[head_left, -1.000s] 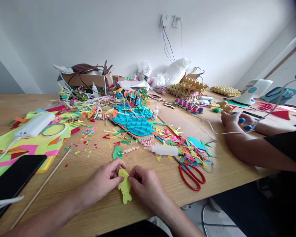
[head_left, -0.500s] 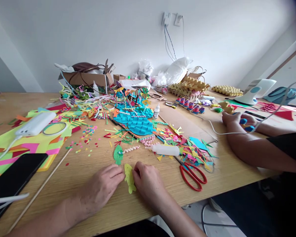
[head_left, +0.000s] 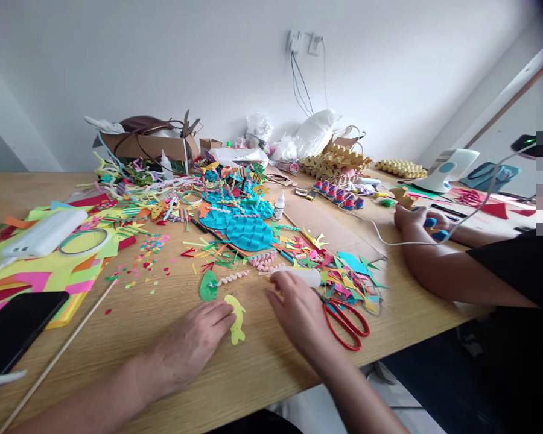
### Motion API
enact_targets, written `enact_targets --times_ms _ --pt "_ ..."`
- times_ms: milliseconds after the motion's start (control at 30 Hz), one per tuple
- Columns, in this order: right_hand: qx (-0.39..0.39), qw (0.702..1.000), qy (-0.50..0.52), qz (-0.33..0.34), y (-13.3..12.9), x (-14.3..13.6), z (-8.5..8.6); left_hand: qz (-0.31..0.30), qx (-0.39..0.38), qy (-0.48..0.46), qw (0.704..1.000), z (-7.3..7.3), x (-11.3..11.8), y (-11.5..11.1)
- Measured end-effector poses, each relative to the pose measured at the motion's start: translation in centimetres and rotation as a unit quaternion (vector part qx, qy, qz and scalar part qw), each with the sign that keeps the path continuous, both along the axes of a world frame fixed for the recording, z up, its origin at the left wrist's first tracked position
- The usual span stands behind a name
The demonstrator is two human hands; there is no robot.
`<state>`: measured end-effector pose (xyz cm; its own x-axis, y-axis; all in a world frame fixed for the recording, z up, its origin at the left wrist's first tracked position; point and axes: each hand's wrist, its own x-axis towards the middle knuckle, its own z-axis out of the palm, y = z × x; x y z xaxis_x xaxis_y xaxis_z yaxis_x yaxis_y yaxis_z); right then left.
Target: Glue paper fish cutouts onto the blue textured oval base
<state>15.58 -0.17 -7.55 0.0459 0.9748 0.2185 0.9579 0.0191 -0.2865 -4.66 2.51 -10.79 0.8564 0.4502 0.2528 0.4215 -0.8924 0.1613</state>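
Note:
A yellow paper fish cutout (head_left: 237, 322) lies on the table, and the closed fingertips of my left hand (head_left: 199, 337) hold its left edge. My right hand (head_left: 301, 310) is over a white squeeze bottle (head_left: 308, 276), its fingers reaching onto the nozzle end with the thumb apart. Part of the bottle is hidden under those fingers. Just beyond my left hand is a green paper cutout (head_left: 207, 286) with a pale twisted strip (head_left: 233, 277) at its side. Red-handled scissors (head_left: 348, 322) rest to the right of my right hand.
Blue egg-carton pieces (head_left: 250, 232) stand mid-table, with colourful paper scraps (head_left: 350, 280) around. A black phone (head_left: 22, 319), a thin stick (head_left: 67, 343) and a power bank (head_left: 45, 232) lie left. At right, another person's forearm (head_left: 428, 265) rests on the table beside a cable (head_left: 402, 243).
My right hand has left the yellow fish and moved up and right to the white bottle. My left hand stays at the fish. The whole view has shifted slightly.

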Motion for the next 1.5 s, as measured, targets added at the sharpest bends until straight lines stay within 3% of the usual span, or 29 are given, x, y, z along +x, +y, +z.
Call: enact_targets --times_ms 67,167,267,367,500,633,733,867,933,1067,1200,1367,1500 --pt "0.043 0.997 -0.046 0.036 0.4 2.9 0.3 -0.015 0.012 0.011 1.000 0.2 0.0 0.1" --pt "-0.009 0.994 -0.089 0.067 1.2 6.5 0.2 -0.027 0.020 0.027 0.999 0.6 0.1 0.2" --pt "-0.063 0.989 -0.110 0.074 2.0 8.0 -0.2 -0.025 0.018 0.037 0.999 0.9 0.3 0.2" --pt "-0.067 0.988 -0.108 0.085 2.6 8.3 -0.5 -0.023 0.023 0.037 0.999 0.9 0.5 0.3" --pt "-0.011 0.998 -0.040 0.057 2.4 8.4 0.1 -0.032 0.033 0.027 0.999 0.2 0.3 0.4" --pt "-0.005 0.992 0.122 0.030 1.3 8.0 1.5 -0.027 0.012 -0.013 0.999 0.1 0.0 0.5" --pt "-0.034 0.964 0.260 0.044 0.3 7.1 2.2 0.005 -0.077 -0.092 0.993 1.4 0.3 0.5" --pt "-0.058 0.915 0.394 0.072 -0.4 5.6 2.0 0.071 -0.303 -0.177 0.934 3.4 1.9 0.4" --pt "-0.062 0.896 0.434 0.072 -0.5 5.0 1.8 0.074 -0.333 -0.173 0.924 3.5 2.7 0.2" --pt "-0.038 0.882 0.467 0.051 -0.6 4.7 2.1 0.018 -0.204 -0.071 0.976 2.2 3.0 -0.9" --pt "-0.044 0.883 0.466 0.046 -0.4 4.8 2.1 -0.019 -0.079 -0.063 0.995 1.6 1.9 -0.9" --pt "-0.066 0.902 0.425 0.048 0.5 4.8 1.2 0.023 0.021 -0.078 0.996 2.6 0.2 2.9" --pt "-0.060 0.909 0.409 0.051 1.0 4.7 0.7 0.033 0.022 -0.077 0.996 2.2 -0.8 5.7"
